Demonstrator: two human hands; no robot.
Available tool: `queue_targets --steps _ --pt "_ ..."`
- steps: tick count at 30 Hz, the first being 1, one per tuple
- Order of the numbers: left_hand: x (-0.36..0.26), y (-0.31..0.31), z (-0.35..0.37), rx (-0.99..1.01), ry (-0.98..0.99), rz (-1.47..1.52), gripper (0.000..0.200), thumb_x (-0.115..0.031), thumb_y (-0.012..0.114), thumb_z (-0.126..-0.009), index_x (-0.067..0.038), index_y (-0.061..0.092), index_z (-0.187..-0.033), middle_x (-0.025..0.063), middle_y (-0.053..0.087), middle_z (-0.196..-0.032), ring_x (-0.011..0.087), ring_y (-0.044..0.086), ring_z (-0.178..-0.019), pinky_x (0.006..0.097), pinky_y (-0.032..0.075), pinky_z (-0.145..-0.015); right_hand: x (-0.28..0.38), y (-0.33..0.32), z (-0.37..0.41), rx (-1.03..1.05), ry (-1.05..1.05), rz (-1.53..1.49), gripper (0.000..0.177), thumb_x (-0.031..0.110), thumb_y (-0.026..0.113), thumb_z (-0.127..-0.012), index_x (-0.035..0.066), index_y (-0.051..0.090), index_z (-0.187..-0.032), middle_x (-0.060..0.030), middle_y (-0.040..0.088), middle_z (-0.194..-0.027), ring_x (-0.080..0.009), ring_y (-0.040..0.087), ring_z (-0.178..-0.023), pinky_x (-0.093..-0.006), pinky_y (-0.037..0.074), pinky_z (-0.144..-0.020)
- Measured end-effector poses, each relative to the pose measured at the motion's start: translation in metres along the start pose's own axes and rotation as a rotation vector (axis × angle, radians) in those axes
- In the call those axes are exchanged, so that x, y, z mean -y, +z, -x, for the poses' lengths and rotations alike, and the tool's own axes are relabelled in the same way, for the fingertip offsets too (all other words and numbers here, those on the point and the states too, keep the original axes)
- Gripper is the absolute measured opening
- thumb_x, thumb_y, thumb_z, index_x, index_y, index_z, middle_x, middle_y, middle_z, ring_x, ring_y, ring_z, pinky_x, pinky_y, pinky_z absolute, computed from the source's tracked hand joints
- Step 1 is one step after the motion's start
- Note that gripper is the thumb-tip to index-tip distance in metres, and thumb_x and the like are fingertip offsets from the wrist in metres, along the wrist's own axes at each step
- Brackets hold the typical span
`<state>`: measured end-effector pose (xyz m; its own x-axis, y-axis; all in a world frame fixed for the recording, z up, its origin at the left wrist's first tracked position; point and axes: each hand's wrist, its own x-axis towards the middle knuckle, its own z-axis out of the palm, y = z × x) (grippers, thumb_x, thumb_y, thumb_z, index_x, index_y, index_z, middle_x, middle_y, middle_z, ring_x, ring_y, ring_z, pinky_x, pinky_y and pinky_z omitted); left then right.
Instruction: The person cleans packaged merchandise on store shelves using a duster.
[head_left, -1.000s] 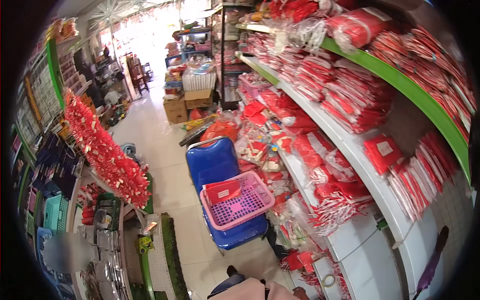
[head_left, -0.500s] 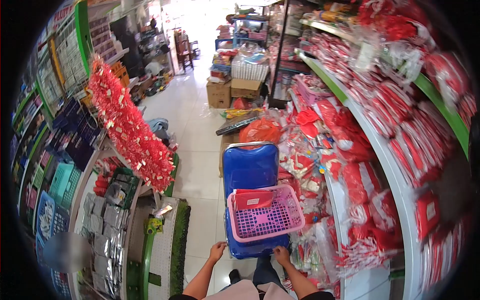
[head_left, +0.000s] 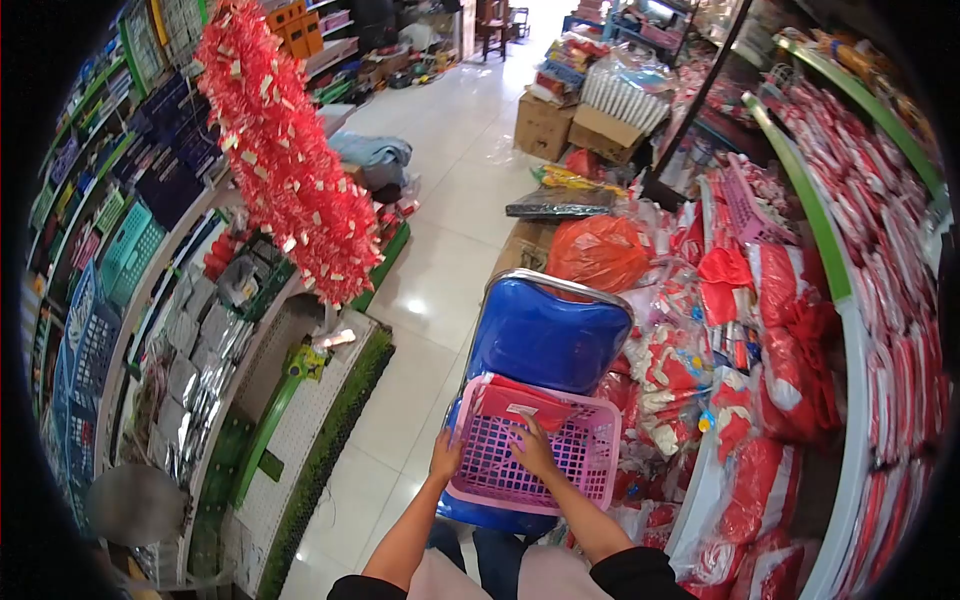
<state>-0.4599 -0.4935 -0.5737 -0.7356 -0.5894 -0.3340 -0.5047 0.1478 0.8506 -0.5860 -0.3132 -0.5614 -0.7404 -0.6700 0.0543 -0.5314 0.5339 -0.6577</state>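
A pink plastic basket (head_left: 608, 450) with an open lattice rests on the seat of a blue chair (head_left: 540, 335) in front of me. Inside it, toward the back left, lies a flat red packet (head_left: 495, 402) with a small white label. My left hand (head_left: 446, 456) is at the basket's left side, fingers stretched along the rim. Over the basket's inside reaches my right hand (head_left: 534, 447), its fingers apart and their tips right by the packet's front edge and label.
Red-and-white packaged goods (head_left: 745, 490) crowd the shelf and floor on my right. An orange plastic bag (head_left: 598, 250) sits behind the chair, with cardboard boxes (head_left: 545, 125) farther back. Red tinsel-like strands (head_left: 290, 160) hang at left above a shelf edged with artificial grass (head_left: 345, 420).
Both hands have moved up from the chair's front edge, the left to the basket's side and the right over its inside. The view has turned and shifted.
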Motion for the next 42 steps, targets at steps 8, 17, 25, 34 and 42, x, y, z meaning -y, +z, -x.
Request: queue_targets --steps 8,17,25,34,42 --pt "0.079 0.020 -0.018 0.095 0.127 -0.335 0.052 -0.029 0.053 -0.083 -0.006 0.045 -0.129 0.0308 0.046 -0.123 0.0446 0.039 -0.120 0.0418 0.031 -0.103 -0.017 0.011 -0.060 0.077 -0.073 0.308 0.037 0.010 0.058 -0.076 0.005 0.053 -0.113 -0.0172 0.041 -0.130 -0.0334 0.038 -0.120 -0.0452 0.036 -0.097" --pt "0.047 -0.003 -0.019 0.228 0.016 -0.356 0.057 -0.035 0.052 -0.082 -0.006 0.044 -0.130 0.0355 0.041 -0.124 0.0507 0.038 -0.118 0.0467 0.036 -0.099 -0.041 0.018 -0.069 0.017 0.054 0.287 0.021 0.010 0.055 -0.078 0.004 0.058 -0.099 -0.0131 0.057 -0.094 -0.0311 0.048 -0.099 -0.0417 0.039 -0.088" --pt "0.033 0.016 -0.049 0.438 -0.331 -0.742 0.075 -0.051 0.051 -0.080 -0.007 0.031 -0.137 0.0291 0.037 -0.133 0.0470 0.036 -0.122 0.0457 0.034 -0.100 -0.027 -0.042 -0.045 -0.345 0.223 -0.214 0.016 0.014 0.059 -0.082 0.000 0.058 -0.088 -0.0149 0.054 -0.076 -0.0288 0.052 -0.074 -0.0363 0.041 -0.068" --pt "-0.157 0.030 -0.054 0.720 -0.131 0.476 0.059 -0.041 0.049 -0.090 -0.005 0.035 -0.135 0.0150 0.054 -0.120 0.0248 0.056 -0.107 0.0386 0.043 -0.092 0.056 -0.185 0.002 -0.569 0.354 -1.015 0.024 0.012 0.055 -0.089 -0.001 0.056 -0.109 -0.0039 0.062 -0.099 -0.0107 0.057 -0.089 -0.0247 0.044 -0.080" --pt "-0.332 -0.050 0.078 1.435 0.204 0.506 0.057 0.003 0.064 -0.079 -0.001 0.039 -0.130 0.0103 0.058 -0.117 0.0145 0.056 -0.105 0.0305 0.045 -0.092 0.202 -0.243 0.126 -1.045 0.157 -1.563 0.035 0.008 0.054 -0.088 0.002 0.049 -0.122 -0.0076 0.056 -0.118 -0.0157 0.052 -0.109 -0.0301 0.041 -0.094"
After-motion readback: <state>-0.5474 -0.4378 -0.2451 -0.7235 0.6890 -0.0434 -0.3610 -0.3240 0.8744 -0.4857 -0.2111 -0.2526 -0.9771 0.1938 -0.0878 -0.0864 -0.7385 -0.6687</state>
